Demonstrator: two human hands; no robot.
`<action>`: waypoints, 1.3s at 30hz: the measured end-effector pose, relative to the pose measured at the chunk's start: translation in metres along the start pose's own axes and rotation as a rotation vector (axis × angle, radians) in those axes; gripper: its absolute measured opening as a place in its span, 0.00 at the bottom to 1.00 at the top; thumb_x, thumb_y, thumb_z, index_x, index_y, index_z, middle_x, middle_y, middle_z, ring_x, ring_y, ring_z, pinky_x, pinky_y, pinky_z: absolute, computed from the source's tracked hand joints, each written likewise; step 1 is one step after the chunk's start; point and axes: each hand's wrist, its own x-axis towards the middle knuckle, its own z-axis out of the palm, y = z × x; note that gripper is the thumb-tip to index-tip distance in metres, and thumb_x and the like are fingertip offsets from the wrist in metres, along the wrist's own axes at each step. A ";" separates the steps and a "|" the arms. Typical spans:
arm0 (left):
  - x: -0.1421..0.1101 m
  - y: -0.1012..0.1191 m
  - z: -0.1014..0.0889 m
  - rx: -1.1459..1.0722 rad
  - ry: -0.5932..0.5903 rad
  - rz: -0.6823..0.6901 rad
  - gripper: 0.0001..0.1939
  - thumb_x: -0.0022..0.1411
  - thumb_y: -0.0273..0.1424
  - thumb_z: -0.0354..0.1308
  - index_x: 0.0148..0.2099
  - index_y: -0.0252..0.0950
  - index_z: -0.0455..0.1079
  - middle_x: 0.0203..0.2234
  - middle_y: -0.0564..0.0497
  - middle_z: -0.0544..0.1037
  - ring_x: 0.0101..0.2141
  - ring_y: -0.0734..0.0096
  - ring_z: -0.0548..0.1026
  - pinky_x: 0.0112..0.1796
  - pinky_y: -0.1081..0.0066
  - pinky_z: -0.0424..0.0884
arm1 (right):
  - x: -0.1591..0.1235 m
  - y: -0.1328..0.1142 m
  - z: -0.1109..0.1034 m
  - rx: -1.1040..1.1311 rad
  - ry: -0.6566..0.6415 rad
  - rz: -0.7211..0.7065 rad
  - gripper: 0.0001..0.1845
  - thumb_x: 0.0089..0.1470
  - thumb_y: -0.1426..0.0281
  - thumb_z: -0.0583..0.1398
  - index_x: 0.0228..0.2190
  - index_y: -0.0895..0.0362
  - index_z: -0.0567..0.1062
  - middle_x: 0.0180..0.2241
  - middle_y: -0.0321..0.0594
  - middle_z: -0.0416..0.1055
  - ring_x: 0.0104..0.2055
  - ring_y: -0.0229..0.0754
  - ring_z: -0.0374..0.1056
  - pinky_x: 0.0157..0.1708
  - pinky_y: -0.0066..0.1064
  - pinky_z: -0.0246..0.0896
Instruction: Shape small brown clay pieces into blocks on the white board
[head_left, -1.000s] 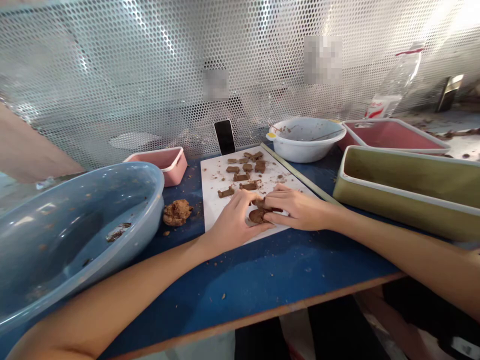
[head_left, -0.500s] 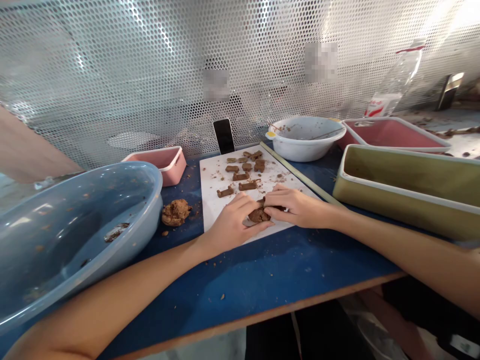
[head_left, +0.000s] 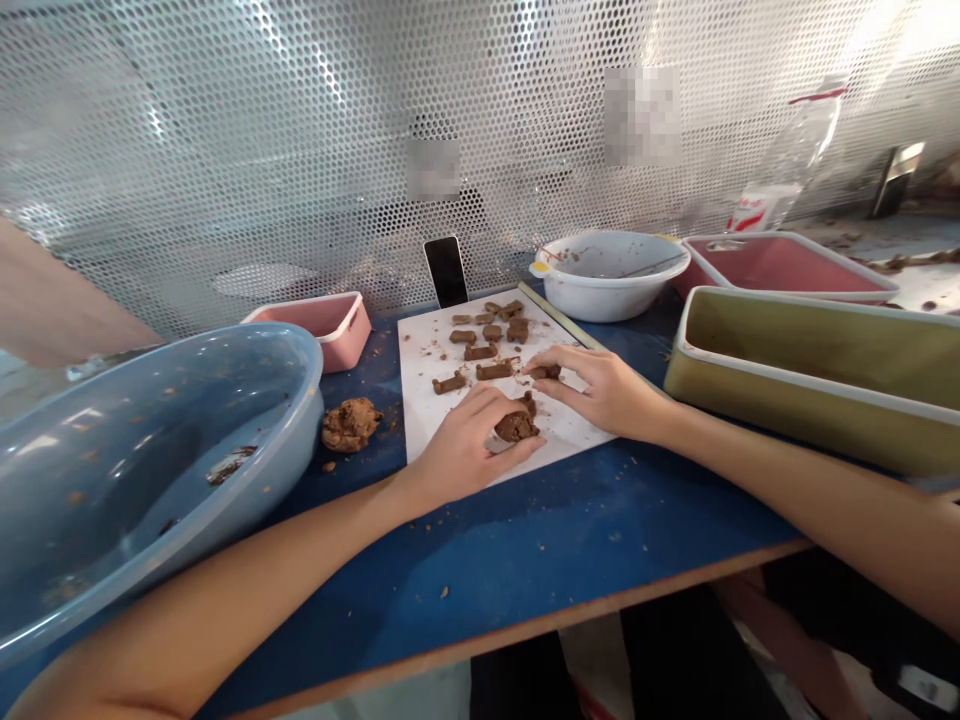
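Observation:
My left hand [head_left: 459, 445] curls its fingers and thumb around a lump of brown clay [head_left: 517, 426] at the near edge of a white board [head_left: 427, 415]. Farther back on that board, my right hand [head_left: 616, 392] grips a small piece of brown clay [head_left: 546, 371] between thumb and fingers, which partly cover it. Several shaped clay pieces lie beyond the hands, among them a bar with raised ends [head_left: 495, 370] and another such bar [head_left: 449, 382]. To the left of the board, a larger rough clay lump [head_left: 351, 425] rests on the blue tabletop [head_left: 480, 560].
A big blue basin [head_left: 300, 440] stands at the left, with a pink box [head_left: 349, 335] behind it. A phone [head_left: 447, 272] leans at the back. On the right are a strip [head_left: 559, 315], a white basin [head_left: 611, 297], an olive trough [head_left: 795, 400], a pink tray [head_left: 795, 265] and a bottle [head_left: 787, 165].
My right hand has moved away from the lump, back and slightly right, with a small clay piece in its fingers. My left hand stays around the lump, which is now more exposed.

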 end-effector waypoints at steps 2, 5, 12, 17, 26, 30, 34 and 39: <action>0.000 0.000 0.000 0.005 -0.013 -0.008 0.12 0.77 0.42 0.66 0.50 0.38 0.75 0.36 0.48 0.78 0.40 0.61 0.75 0.44 0.63 0.74 | -0.001 0.002 0.001 -0.001 0.016 -0.013 0.07 0.71 0.65 0.64 0.48 0.52 0.80 0.46 0.42 0.85 0.47 0.47 0.81 0.50 0.37 0.75; 0.000 0.000 0.000 0.012 -0.021 -0.011 0.12 0.77 0.42 0.65 0.49 0.38 0.75 0.35 0.48 0.77 0.39 0.61 0.75 0.43 0.63 0.74 | -0.002 0.000 0.001 0.004 0.024 -0.025 0.06 0.71 0.64 0.65 0.45 0.53 0.80 0.41 0.40 0.84 0.41 0.44 0.80 0.45 0.35 0.74; -0.001 -0.001 0.000 0.018 -0.037 -0.009 0.13 0.78 0.42 0.64 0.50 0.37 0.74 0.35 0.49 0.76 0.38 0.62 0.74 0.42 0.63 0.73 | -0.003 -0.003 -0.002 -0.011 -0.065 -0.073 0.24 0.76 0.63 0.59 0.25 0.54 0.74 0.22 0.32 0.73 0.26 0.37 0.69 0.32 0.31 0.63; 0.000 0.001 0.000 -0.003 -0.058 -0.018 0.12 0.78 0.41 0.65 0.51 0.36 0.75 0.36 0.49 0.76 0.40 0.62 0.75 0.43 0.64 0.72 | -0.004 0.001 0.001 0.010 -0.032 -0.137 0.07 0.72 0.67 0.65 0.42 0.53 0.84 0.38 0.39 0.86 0.40 0.43 0.81 0.44 0.33 0.74; 0.000 0.001 0.000 0.005 -0.060 -0.011 0.10 0.78 0.39 0.63 0.50 0.37 0.73 0.35 0.50 0.75 0.38 0.63 0.74 0.43 0.63 0.72 | -0.003 -0.004 0.001 0.105 -0.027 -0.189 0.06 0.70 0.65 0.67 0.42 0.51 0.86 0.37 0.39 0.86 0.38 0.45 0.80 0.46 0.40 0.77; 0.000 0.002 0.000 -0.005 -0.064 -0.014 0.10 0.78 0.39 0.63 0.47 0.37 0.73 0.34 0.50 0.74 0.38 0.63 0.73 0.41 0.64 0.72 | -0.003 -0.009 -0.001 0.112 -0.035 -0.180 0.05 0.71 0.65 0.67 0.42 0.51 0.85 0.37 0.39 0.85 0.39 0.44 0.80 0.44 0.37 0.76; 0.001 0.002 0.000 0.004 -0.053 -0.013 0.10 0.78 0.39 0.62 0.48 0.37 0.73 0.34 0.50 0.74 0.37 0.64 0.73 0.40 0.64 0.71 | -0.002 -0.009 -0.002 0.091 -0.031 -0.196 0.10 0.74 0.65 0.64 0.38 0.53 0.82 0.33 0.37 0.81 0.35 0.40 0.76 0.39 0.33 0.72; 0.001 0.002 -0.001 0.008 -0.058 -0.023 0.11 0.78 0.40 0.63 0.50 0.37 0.74 0.35 0.49 0.76 0.37 0.63 0.74 0.41 0.63 0.73 | -0.005 -0.004 -0.003 -0.022 -0.029 -0.170 0.26 0.76 0.61 0.61 0.23 0.53 0.72 0.20 0.32 0.68 0.26 0.37 0.65 0.31 0.33 0.63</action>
